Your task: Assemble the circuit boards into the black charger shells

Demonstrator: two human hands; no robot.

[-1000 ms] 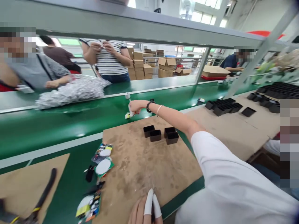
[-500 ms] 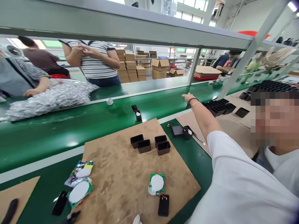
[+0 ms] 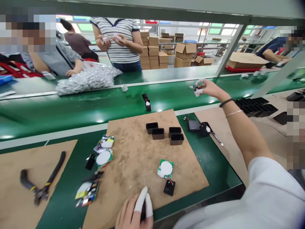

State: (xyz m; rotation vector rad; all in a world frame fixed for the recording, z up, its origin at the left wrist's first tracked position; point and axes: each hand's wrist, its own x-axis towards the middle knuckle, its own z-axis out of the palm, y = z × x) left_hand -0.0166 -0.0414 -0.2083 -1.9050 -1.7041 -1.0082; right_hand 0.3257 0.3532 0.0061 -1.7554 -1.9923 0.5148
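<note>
The right grip point(image 3: 210, 88) pinches a little part point(image 3: 196, 91), green belt point(image 3: 173, 95) below it. Likely a carrying step; next needs steady holding. Left grip point(image 3: 135, 210): can't tell if clamped.

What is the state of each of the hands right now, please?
Left hand: closed, apparently on a dark piece, mostly hidden.
Right hand: closed on a small electronic part, above the green belt.

Conveyor belt point(image 3: 114, 103), circuit boards point(image 3: 87, 193) and stacked cartons point(image 3: 153, 52) suggest a factory assembly line
</note>
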